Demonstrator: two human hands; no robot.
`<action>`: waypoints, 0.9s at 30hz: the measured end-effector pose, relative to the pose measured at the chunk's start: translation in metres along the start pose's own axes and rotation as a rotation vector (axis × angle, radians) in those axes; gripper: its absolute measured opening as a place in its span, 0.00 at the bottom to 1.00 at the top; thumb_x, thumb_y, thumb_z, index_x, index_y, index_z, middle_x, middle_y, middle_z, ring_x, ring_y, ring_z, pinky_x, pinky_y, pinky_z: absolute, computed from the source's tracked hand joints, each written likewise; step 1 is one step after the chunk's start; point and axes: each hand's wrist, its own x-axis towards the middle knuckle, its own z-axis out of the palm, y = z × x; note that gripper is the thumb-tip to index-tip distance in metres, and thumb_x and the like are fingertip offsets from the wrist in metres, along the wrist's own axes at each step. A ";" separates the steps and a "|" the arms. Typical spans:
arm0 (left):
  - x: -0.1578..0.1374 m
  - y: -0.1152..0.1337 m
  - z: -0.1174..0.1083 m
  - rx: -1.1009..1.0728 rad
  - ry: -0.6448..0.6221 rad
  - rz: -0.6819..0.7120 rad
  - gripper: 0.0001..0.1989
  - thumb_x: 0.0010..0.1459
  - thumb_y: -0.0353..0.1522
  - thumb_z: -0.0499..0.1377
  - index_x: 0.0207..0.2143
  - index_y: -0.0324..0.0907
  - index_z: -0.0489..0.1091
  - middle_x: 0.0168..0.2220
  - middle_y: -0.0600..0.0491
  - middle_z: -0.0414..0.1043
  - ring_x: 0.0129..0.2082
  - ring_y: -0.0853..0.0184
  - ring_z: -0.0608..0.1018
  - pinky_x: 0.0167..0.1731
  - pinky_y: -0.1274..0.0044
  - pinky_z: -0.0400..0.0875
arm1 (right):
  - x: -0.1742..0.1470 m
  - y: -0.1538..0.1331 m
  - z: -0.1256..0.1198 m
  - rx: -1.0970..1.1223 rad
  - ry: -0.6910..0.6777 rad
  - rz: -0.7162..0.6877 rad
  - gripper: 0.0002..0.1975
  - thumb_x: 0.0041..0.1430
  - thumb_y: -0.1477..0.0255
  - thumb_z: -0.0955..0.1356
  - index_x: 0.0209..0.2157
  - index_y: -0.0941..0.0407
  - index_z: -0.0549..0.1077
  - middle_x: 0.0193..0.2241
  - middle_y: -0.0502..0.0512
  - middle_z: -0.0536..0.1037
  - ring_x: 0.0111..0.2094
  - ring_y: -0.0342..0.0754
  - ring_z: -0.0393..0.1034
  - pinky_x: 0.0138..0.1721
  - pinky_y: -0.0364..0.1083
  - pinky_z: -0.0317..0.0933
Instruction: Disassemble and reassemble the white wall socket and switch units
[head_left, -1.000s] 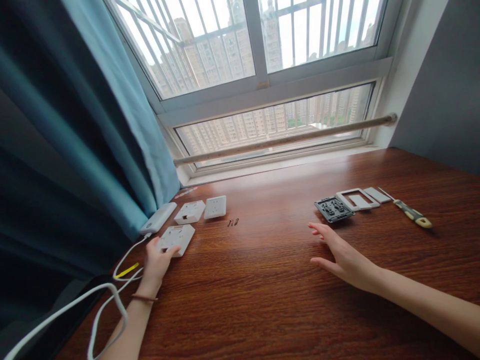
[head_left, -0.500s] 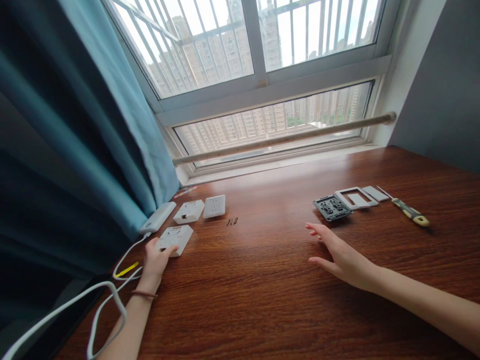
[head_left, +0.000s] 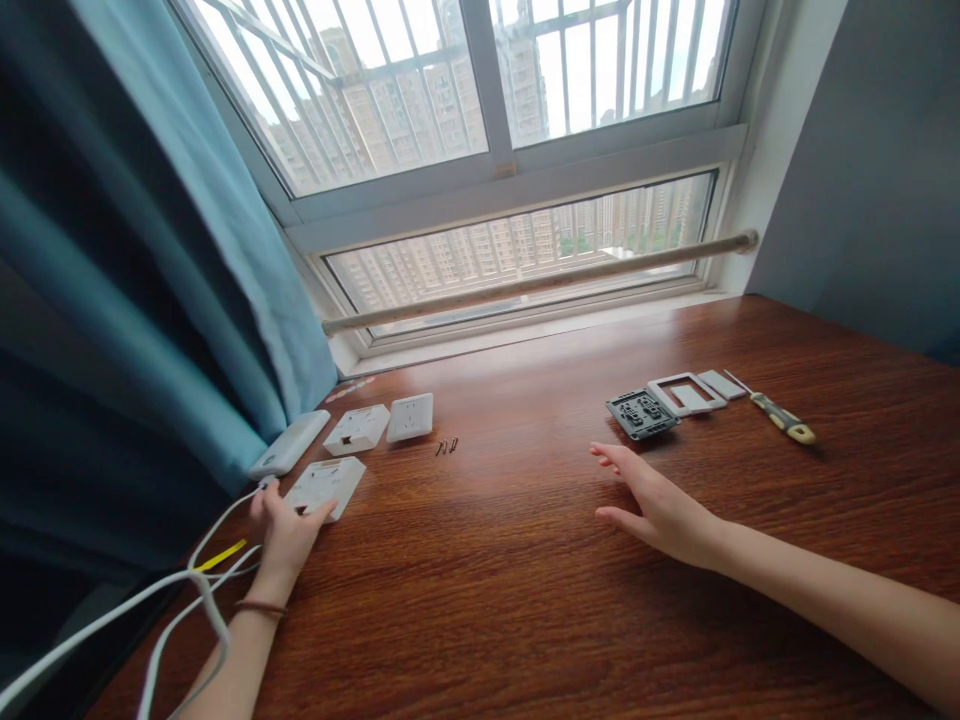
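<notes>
My left hand (head_left: 285, 530) is at the near white junction box (head_left: 335, 482), fingers spread; its thumb is by the box's front side, while the other fingers are left of it, apart from its edge. A second white junction box (head_left: 358, 430) lies just behind. Beside that one is a white socket panel (head_left: 411, 417), with several small screws (head_left: 447, 446) to its right. My right hand (head_left: 651, 505) hovers over the table with thumb and fingers apart and nothing in it. The nearest thing to it is a dark switch plate (head_left: 642, 414) lying past the fingertips.
Right of the switch plate lie a white frame (head_left: 716, 399), a white flat panel (head_left: 721, 383) and a screwdriver (head_left: 784, 417). At left are a white power strip (head_left: 291, 443), white cables (head_left: 161, 640), a yellow strip (head_left: 221, 555) and a blue curtain (head_left: 247, 330). A window is beyond the brown table (head_left: 487, 600).
My left hand's fingers have spread away from the near junction box, which stays on the table. My right hand keeps its pose. The whole view has shifted slightly.
</notes>
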 end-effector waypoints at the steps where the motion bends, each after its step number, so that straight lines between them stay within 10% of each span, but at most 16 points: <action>1: -0.005 0.007 -0.003 0.051 0.017 0.063 0.44 0.38 0.31 0.65 0.55 0.32 0.49 0.58 0.37 0.44 0.57 0.46 0.53 0.56 0.62 0.50 | 0.001 0.002 -0.001 -0.017 0.020 -0.010 0.31 0.55 0.68 0.65 0.58 0.54 0.49 0.54 0.62 0.61 0.53 0.54 0.59 0.53 0.55 0.58; 5: -0.032 0.055 -0.014 0.071 0.026 0.376 0.41 0.44 0.34 0.62 0.57 0.34 0.47 0.60 0.39 0.40 0.60 0.48 0.48 0.59 0.63 0.43 | 0.012 0.017 -0.015 -0.144 0.176 -0.003 0.24 0.56 0.69 0.64 0.53 0.56 0.58 0.49 0.62 0.67 0.51 0.54 0.61 0.52 0.54 0.57; 11: -0.076 0.151 -0.003 -0.319 -0.371 0.570 0.26 0.53 0.32 0.54 0.55 0.41 0.53 0.57 0.48 0.55 0.59 0.59 0.56 0.60 0.66 0.47 | 0.026 0.063 -0.044 -0.301 0.454 0.235 0.15 0.55 0.68 0.63 0.43 0.59 0.68 0.41 0.61 0.72 0.44 0.55 0.65 0.47 0.53 0.59; 18: -0.131 0.256 0.059 -1.064 -0.996 0.246 0.22 0.51 0.29 0.59 0.50 0.43 0.61 0.53 0.46 0.63 0.55 0.63 0.64 0.58 0.69 0.51 | 0.027 0.097 -0.051 -0.325 0.461 0.326 0.16 0.54 0.68 0.63 0.42 0.60 0.68 0.39 0.64 0.73 0.41 0.57 0.67 0.44 0.56 0.59; 27: -0.161 0.321 0.121 -1.595 -1.375 -0.295 0.32 0.41 0.27 0.66 0.50 0.45 0.59 0.59 0.46 0.54 0.59 0.62 0.59 0.59 0.69 0.47 | 0.026 0.097 -0.045 -0.250 0.396 0.364 0.16 0.55 0.71 0.61 0.46 0.58 0.66 0.42 0.61 0.74 0.43 0.53 0.68 0.47 0.53 0.60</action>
